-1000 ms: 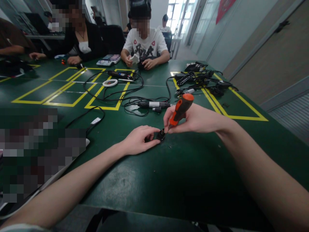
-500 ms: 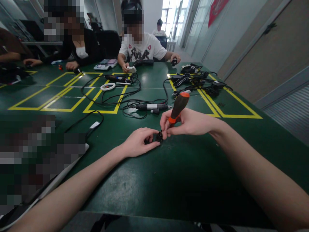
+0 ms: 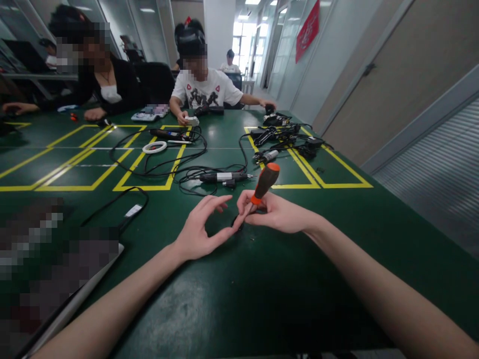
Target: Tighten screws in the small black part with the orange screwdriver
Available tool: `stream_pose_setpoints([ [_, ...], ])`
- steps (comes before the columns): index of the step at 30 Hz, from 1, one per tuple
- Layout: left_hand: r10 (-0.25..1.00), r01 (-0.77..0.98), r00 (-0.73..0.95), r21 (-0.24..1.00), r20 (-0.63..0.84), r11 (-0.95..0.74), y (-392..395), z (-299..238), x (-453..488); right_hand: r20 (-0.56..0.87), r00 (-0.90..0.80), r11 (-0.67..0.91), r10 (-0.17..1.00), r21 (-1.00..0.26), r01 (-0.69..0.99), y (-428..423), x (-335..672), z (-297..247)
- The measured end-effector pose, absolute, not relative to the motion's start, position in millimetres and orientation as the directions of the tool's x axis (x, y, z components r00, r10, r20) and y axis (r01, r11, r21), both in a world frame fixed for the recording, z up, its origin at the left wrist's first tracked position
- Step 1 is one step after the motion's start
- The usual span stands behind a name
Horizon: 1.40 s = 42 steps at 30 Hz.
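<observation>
My right hand [image 3: 275,212] is closed around a screwdriver [image 3: 266,183] with a dark handle and orange ends. The tool leans, its handle up and to the right. Its tip is hidden by my fingers. Beneath those fingers sits a small black part [image 3: 236,223] on the green table [image 3: 239,309], mostly covered, so its kind does not show. Beside it my left hand [image 3: 200,227] has thumb and fingers spread apart, the thumb reaching close to the black part. A tiny bright piece [image 3: 252,239] lies just right of the part.
Beyond my hands lies a pen-shaped electric tool [image 3: 224,177] with coiled black cable. A white ring [image 3: 154,147] and tangled black devices [image 3: 277,134] lie farther back, among yellow tape outlines. Two people sit across the table; one person's hand [image 3: 270,106] rests on a dark object.
My left fingers have lifted and spread away from the black part. My right hand still holds the screwdriver over it. The camera view has tilted up and shifted right.
</observation>
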<state>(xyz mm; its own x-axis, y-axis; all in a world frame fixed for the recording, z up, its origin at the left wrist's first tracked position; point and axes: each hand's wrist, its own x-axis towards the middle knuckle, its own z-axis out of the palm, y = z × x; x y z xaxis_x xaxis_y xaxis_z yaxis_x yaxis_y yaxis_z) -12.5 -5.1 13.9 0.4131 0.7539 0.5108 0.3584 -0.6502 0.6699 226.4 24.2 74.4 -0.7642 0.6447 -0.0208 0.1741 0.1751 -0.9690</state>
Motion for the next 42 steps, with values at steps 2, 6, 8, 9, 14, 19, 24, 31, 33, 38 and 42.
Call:
stream_pose_setpoints([
  [2, 0.742, 0.328, 0.361, 0.669, 0.564, -0.668, -5.3, 25.0, -10.7, -0.014, -0.762, 0.155, 0.647, -0.977, 0.15, 23.7, 225.5, 72.2],
  [6, 0.693, 0.243, 0.378, 0.656, 0.614, -0.714, -4.4, 63.4, -2.0, -0.02, -0.777, 0.13, 0.63, -0.983, 0.13, 23.0, 223.2, 68.8],
  [8, 0.662, 0.2, 0.438, 0.652, 0.608, -0.731, -2.7, 84.6, 3.8, 0.003, -0.777, 0.144, 0.63, -0.983, 0.113, 22.3, 222.7, 67.5],
  [9, 0.647, 0.193, 0.473, 0.646, 0.599, -0.739, -1.5, 94.0, 6.7, 0.022, -0.774, 0.162, 0.633, -0.981, 0.105, 21.9, 222.5, 67.0],
  [14, 0.508, 0.222, 0.639, 0.493, 0.578, -0.841, 4.6, 123.2, 16.4, 0.053, -0.744, 0.211, 0.666, -0.97, 0.12, 19.2, 220.1, 68.2],
  [19, 0.468, 0.244, 0.674, 0.425, 0.572, -0.872, 6.5, 133.5, 15.1, 0.041, -0.734, 0.17, 0.678, -0.98, 0.103, 12.7, 219.4, 62.5],
  [24, 0.479, 0.292, 0.667, 0.391, 0.57, -0.873, 7.8, 136.3, 11.9, 0.15, -0.579, 0.239, 0.801, -0.968, 0.079, 5.2, 228.0, 33.9],
  [31, 0.483, 0.407, 0.716, 0.261, 0.503, -0.875, 13.7, 137.7, 19.8, 0.153, -0.547, 0.336, 0.823, -0.908, 0.251, -3.2, 221.1, 4.4],
  [33, 0.471, 0.451, 0.723, 0.171, 0.505, -0.876, 14.4, 139.7, 21.7, 0.155, -0.555, 0.359, 0.817, -0.891, 0.279, -3.6, 218.2, 0.7],
  [38, 0.502, 0.593, 0.69, -0.009, 0.521, -0.805, 15.6, 149.0, 24.7, 0.196, -0.521, 0.436, 0.831, -0.811, 0.389, -3.2, 219.2, -3.7],
  [42, 0.491, 0.576, 0.699, -0.003, 0.52, -0.817, 18.9, 148.4, 27.4, 0.247, -0.502, 0.495, 0.829, -0.742, 0.452, -3.6, 221.7, -3.5],
])
